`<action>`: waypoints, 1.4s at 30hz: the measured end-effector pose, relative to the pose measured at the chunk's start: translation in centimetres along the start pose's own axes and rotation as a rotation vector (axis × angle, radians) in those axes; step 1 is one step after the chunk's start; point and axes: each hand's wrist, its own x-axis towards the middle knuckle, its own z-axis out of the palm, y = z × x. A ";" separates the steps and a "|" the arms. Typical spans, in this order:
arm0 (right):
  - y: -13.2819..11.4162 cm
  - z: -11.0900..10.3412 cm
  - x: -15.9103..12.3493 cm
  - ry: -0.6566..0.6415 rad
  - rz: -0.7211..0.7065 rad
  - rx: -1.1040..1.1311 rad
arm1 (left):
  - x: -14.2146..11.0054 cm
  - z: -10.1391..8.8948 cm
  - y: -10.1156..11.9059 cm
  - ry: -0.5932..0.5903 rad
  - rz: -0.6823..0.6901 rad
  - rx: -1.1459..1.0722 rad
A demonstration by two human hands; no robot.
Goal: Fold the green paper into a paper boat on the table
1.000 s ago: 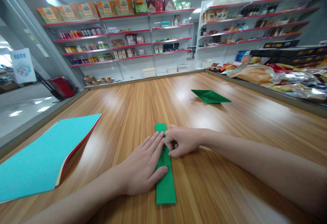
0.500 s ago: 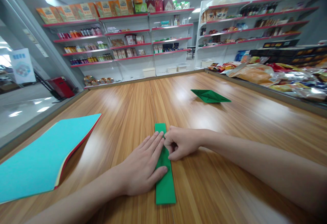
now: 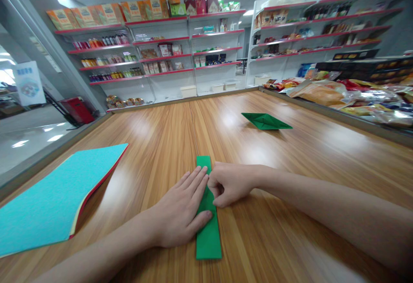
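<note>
A narrow strip of folded green paper lies lengthwise in front of me on the wooden table. Flat across its left side rests my left hand, fingers stretched forward and thumb on the paper. My right hand is curled into a fist, its knuckles against the strip's right edge near the upper part. Whether anything is inside the curled fingers cannot be seen. Farther back on the right sits a folded green paper boat, apart from both hands.
A stack of coloured paper, turquoise on top, lies at the left, its right edge curling up. A raised rim borders the table. Packaged snacks are heaped beyond the right rim. Stocked shelves stand behind.
My right fist has slid slightly toward me along the strip's right edge. The left hand keeps its place on the paper.
</note>
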 end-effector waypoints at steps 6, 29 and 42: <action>-0.3 0.1 0.0 -0.021 0.005 -0.018 | 0.1 0.0 -0.1 -0.002 -0.002 0.001; -1.8 0.3 0.1 -0.112 0.012 -0.113 | 0.2 0.6 -0.6 0.023 0.010 0.007; -3.0 0.7 0.1 -0.186 -0.027 -0.104 | 0.4 0.7 -1.0 0.037 0.023 0.020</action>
